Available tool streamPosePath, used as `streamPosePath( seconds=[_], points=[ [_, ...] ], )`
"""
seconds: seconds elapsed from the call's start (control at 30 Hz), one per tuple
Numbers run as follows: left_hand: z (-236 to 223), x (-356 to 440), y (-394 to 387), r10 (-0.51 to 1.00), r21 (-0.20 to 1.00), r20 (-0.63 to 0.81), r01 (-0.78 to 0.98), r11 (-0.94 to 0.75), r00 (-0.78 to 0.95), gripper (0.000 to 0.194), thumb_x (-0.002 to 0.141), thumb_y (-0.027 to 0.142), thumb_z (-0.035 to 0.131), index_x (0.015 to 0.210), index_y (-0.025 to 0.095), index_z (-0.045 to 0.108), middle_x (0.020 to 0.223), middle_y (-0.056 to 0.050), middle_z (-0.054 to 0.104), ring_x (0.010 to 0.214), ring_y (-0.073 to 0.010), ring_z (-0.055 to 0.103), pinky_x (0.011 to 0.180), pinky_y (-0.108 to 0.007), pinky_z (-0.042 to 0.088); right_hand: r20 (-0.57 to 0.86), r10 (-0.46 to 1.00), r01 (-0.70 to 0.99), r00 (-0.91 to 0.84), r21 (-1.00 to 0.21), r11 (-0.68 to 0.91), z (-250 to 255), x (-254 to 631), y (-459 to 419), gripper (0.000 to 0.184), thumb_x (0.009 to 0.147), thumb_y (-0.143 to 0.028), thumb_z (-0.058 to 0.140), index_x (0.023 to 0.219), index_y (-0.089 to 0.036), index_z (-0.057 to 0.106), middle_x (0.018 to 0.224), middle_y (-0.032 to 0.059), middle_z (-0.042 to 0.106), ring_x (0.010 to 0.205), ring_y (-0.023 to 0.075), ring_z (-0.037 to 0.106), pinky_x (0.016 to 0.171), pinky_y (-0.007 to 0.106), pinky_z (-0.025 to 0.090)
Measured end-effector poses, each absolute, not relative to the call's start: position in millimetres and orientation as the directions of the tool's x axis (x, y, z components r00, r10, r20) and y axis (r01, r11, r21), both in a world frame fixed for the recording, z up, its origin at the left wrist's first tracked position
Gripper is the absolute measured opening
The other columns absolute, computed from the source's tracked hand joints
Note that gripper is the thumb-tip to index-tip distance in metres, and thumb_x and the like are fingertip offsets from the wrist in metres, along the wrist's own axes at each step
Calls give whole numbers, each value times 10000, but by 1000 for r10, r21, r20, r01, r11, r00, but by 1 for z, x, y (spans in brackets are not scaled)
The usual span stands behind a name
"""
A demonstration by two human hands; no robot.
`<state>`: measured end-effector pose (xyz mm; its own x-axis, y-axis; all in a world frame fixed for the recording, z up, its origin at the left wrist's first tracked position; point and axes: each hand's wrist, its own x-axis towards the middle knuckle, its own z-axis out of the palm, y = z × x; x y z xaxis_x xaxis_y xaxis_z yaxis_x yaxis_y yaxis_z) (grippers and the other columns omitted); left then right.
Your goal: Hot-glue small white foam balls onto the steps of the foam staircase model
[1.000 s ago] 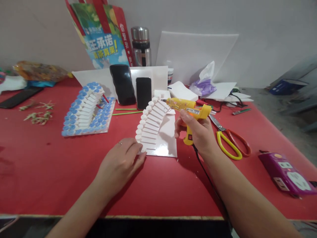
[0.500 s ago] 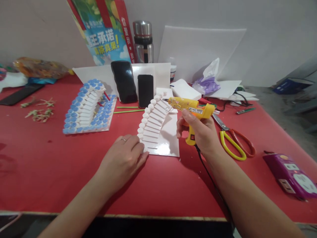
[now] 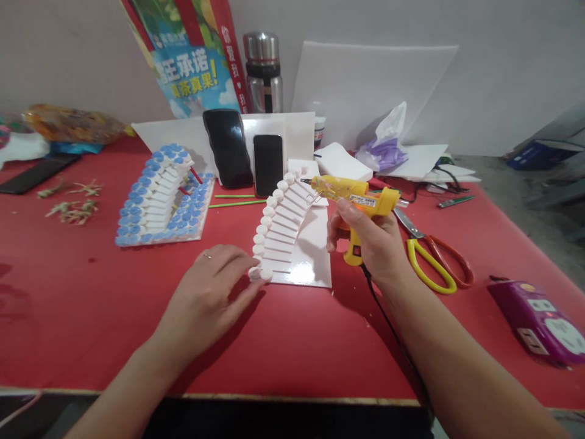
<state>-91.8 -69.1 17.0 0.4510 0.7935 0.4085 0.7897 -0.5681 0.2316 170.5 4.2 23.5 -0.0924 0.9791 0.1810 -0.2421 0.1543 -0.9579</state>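
My right hand (image 3: pixel 365 235) is wrapped around the handle of a yellow hot glue gun (image 3: pixel 347 190). Its nozzle points left, over the upper end of a white model staircase (image 3: pixel 281 228) on a white board (image 3: pixel 313 259). Round white discs line the staircase's left edge. At the lower end, my left hand (image 3: pixel 214 283) has its thumb and index finger apart around a white disc (image 3: pixel 255 273), the fingertips at or close to it; exact contact is hard to tell.
A similar staircase covered in blue discs (image 3: pixel 159 198) stands left. Two phones (image 3: pixel 228 149) lean against a white board behind. Scissors (image 3: pixel 429 262) and a purple power socket (image 3: pixel 537 320) lie right. Green sticks (image 3: pixel 237 204) lie between the models. The gun's black cord (image 3: pixel 384 317) runs toward the front edge.
My left hand has drawn back slightly to the left, its fingers spreading and uncovering the lowest discs. My right hand keeps the glue gun nearly in place. The camera view has shifted a little.
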Motion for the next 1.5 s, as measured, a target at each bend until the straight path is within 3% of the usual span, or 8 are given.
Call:
streamPosePath(
  seconds=[0.1, 0.23, 0.47, 1.1, 1.33, 1.5],
  points=[
    [12, -100, -73, 860, 374, 357, 788, -490, 365, 227, 989, 334, 686, 1173, 201, 673, 1107, -69, 637, 1010, -226, 636, 900, -361, 513, 178, 980, -244, -92, -958, 151, 23, 170, 4, 269, 934, -390, 760, 766, -196, 680, 637, -12, 658, 501, 150, 645, 501, 289, 533],
    [7, -98, -73, 870, 447, 333, 751, -485, 364, 205, 1004, 295, 668, 1197, 231, 695, 1111, -52, 623, 1020, -201, 630, 892, -326, 513, 169, 980, -239, -105, -961, 140, 22, 170, 4, 269, 931, -404, 762, 783, -197, 675, 628, -22, 649, 491, 148, 643, 510, 289, 533],
    [6, -92, -65, 819, 367, 342, 737, -568, 461, 169, 1017, 259, 624, 1108, 189, 747, 1071, -86, 613, 997, -233, 606, 868, -380, 507, 162, 982, -233, -93, -963, 137, 23, 170, 4, 285, 912, -433, 778, 775, -202, 681, 632, -16, 655, 508, 147, 644, 518, 290, 540],
    [6, -91, -62, 813, 332, 322, 747, -576, 484, 163, 1036, 232, 576, 1074, 184, 727, 1062, -98, 628, 995, -253, 596, 870, -420, 503, 157, 983, -230, -91, -964, 133, 24, 169, 4, 329, 876, -471, 809, 743, -201, 677, 623, -14, 648, 495, 147, 633, 504, 290, 549],
    [10, -100, -69, 865, 414, 276, 760, -501, 420, 352, 1007, 298, 641, 1350, 221, 617, 1231, -102, 602, 1130, -258, 609, 973, -415, 525, 178, 982, -224, -57, -961, 161, 28, 169, 2, 286, 889, -439, 802, 757, -209, 696, 614, -12, 644, 494, 151, 620, 498, 301, 529],
    [6, -104, -66, 854, 436, 279, 735, -520, 439, 319, 1004, 276, 644, 1319, 227, 654, 1216, -94, 581, 1119, -245, 606, 948, -386, 536, 176, 983, -201, -52, -966, 162, 29, 168, 0, 325, 858, -479, 822, 730, -210, 693, 609, -6, 641, 495, 161, 618, 493, 315, 532]
  ],
)
